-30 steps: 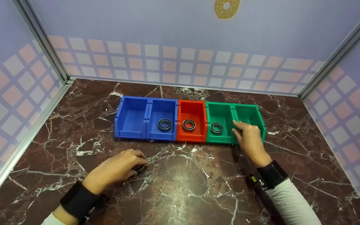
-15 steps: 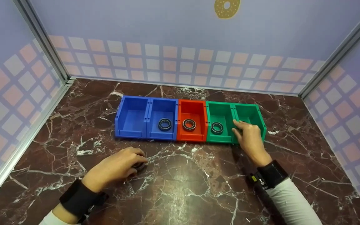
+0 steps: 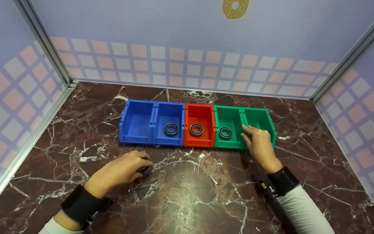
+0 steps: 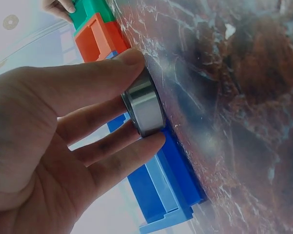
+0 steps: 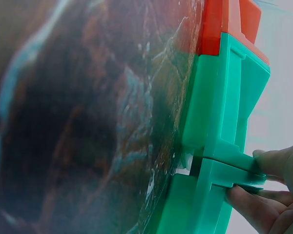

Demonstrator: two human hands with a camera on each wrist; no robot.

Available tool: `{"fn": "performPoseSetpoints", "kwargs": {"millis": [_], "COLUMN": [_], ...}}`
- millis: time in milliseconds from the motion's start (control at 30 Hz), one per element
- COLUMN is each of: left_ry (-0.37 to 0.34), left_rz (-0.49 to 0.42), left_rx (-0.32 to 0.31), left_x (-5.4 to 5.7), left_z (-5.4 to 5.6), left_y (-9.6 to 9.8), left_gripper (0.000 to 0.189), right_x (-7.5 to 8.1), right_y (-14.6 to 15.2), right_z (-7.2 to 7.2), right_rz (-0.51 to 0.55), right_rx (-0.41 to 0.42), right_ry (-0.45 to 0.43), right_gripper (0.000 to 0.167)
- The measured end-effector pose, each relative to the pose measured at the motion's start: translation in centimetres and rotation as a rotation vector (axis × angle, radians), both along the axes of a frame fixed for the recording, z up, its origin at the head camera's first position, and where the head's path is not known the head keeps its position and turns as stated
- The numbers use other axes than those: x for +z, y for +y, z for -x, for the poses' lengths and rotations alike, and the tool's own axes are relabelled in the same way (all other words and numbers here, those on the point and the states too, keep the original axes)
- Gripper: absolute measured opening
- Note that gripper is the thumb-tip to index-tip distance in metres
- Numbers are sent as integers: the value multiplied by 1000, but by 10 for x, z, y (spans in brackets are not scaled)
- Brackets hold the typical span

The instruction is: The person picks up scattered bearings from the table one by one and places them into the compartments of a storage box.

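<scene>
My left hand (image 3: 122, 170) holds a ball bearing (image 4: 145, 107) by its edge above the table, thumb on one side and fingertips on the other; in the head view the fingers mostly cover it. My right hand (image 3: 260, 144) pinches the adjoining side walls of the two green bins, the left green bin (image 5: 229, 97) and the right green bin (image 5: 210, 200). Three more bearings lie in bins: one bearing (image 3: 171, 123) in the inner blue bin (image 3: 169, 110), a second bearing (image 3: 196, 124) in the red bin (image 3: 200, 112), a third bearing (image 3: 225, 128) in the left green bin.
The bins stand side by side in one row, with the outer blue bin (image 3: 137, 125) at the left end. They sit on a dark marbled table (image 3: 187, 188). Panel walls (image 3: 187, 32) close the table in at the back and both sides.
My left hand, with the bearing in it, has shifted slightly forward toward the bins. My right hand stays in place on the green bins' walls.
</scene>
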State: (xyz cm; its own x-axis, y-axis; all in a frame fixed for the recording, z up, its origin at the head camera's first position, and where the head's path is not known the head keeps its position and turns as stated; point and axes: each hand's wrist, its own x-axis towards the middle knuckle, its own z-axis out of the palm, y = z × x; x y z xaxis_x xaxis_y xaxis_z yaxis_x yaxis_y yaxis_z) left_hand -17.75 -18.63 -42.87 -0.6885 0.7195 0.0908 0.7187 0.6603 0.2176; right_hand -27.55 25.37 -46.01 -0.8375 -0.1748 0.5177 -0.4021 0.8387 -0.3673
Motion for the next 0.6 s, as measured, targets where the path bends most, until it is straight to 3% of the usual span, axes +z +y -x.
{"fn": "performPoseSetpoints", "kwargs": {"millis": [600], "left_ry": [44], "left_rz": [5], "left_rx": [7], "left_x": [8], "left_z": [5], "left_y": [-2], "left_gripper": [39], "right_x": [0], "right_y": [0], "right_z": [0], "right_rz": [-16], "right_rx": [-4], "right_ry": [5], "right_gripper": [34]}}
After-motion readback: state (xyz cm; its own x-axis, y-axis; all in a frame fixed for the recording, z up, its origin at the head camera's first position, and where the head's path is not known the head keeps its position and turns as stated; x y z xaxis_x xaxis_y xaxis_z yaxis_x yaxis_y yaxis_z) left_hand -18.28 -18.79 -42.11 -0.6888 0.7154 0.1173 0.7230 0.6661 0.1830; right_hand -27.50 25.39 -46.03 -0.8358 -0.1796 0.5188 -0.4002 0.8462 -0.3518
